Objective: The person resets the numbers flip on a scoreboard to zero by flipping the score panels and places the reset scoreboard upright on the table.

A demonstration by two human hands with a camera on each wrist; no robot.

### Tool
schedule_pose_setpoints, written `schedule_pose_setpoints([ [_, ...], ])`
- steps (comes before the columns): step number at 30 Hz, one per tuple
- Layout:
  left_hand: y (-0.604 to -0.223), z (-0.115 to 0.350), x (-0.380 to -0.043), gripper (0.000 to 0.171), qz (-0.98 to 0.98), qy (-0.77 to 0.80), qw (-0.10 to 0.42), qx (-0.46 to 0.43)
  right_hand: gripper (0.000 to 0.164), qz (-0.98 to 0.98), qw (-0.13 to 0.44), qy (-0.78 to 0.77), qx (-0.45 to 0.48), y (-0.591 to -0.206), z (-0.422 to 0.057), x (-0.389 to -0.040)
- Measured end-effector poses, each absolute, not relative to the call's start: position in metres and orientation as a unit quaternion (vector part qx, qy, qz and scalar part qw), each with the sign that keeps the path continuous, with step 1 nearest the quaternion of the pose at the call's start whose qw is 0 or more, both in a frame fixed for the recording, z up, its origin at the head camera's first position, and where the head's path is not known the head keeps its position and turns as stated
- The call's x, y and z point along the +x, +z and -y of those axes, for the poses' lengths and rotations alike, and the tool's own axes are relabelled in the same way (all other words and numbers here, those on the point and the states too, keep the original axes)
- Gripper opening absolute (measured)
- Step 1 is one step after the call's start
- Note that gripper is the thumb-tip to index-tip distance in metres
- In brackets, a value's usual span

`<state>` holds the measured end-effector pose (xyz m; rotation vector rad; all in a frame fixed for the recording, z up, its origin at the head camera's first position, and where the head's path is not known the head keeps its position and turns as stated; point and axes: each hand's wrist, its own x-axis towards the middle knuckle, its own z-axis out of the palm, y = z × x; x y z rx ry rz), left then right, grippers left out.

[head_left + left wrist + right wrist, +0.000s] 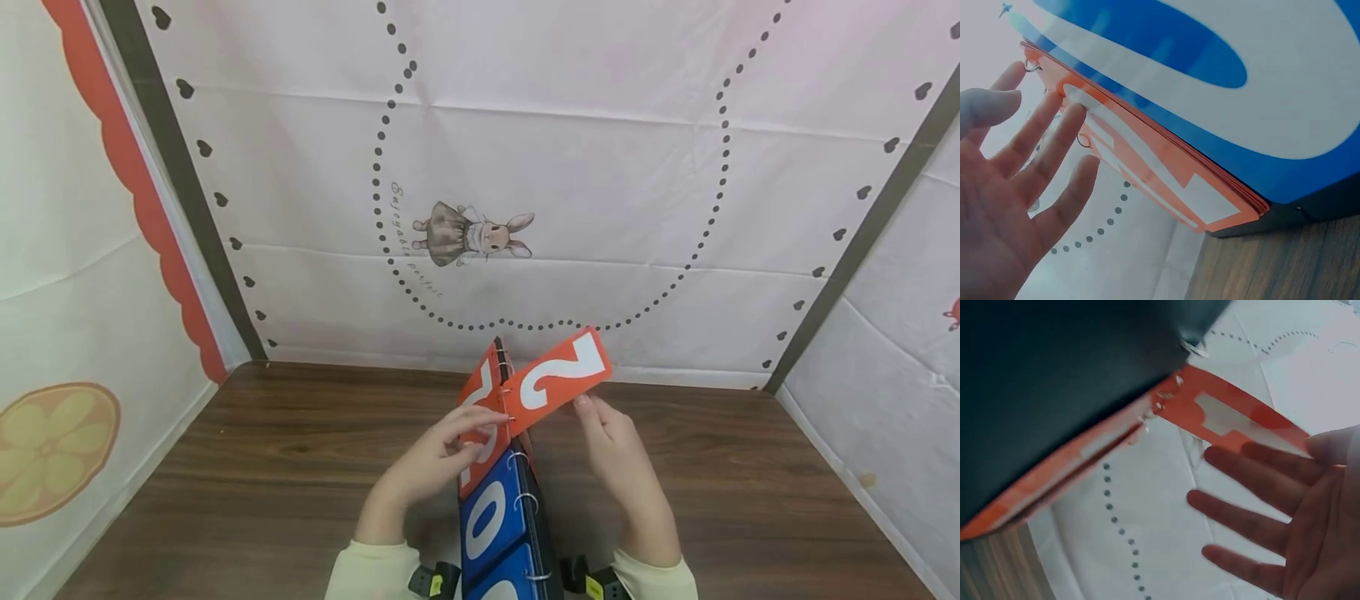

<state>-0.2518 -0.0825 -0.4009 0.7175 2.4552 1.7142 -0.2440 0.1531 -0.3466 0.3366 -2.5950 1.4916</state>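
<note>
A flip scoreboard stands on the table, with red and blue number cards on metal rings along its black top edge. My right hand [618, 454] pinches the outer edge of one red number card [558, 379] between thumb and index finger. That card tilts up to the right of the rings, and in the right wrist view its remaining fingers [1235, 515] spread out below it. My left hand [438, 454] lies over the left-side red cards [480, 392], its fingertips by the rings, fingers extended and apart. Nearer me hang blue number cards [491, 521], one showing a white 0.
The scoreboard stands on a dark wood-grain table [300, 483]. White printed cloth walls [600, 208] rise behind it and at both sides, with a rabbit picture [468, 235] on the back one. Wrist cameras [435, 581] are strapped at both sleeves.
</note>
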Motion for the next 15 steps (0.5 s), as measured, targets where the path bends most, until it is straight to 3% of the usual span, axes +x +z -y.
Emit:
schedule_pose_setpoints([
  [10, -0.394, 0.072, -0.249, 0.047, -0.832, 0.519, 0.040, 0.192, 0.050, 0.805, 0.116, 0.535, 0.228, -0.353, -0.142, -0.248],
  [15, -0.391, 0.071, -0.248, 0.046, -0.840, 0.505, 0.017, 0.199, 0.050, 0.822, 0.073, 0.477, 0.301, -0.353, -0.140, -0.249],
])
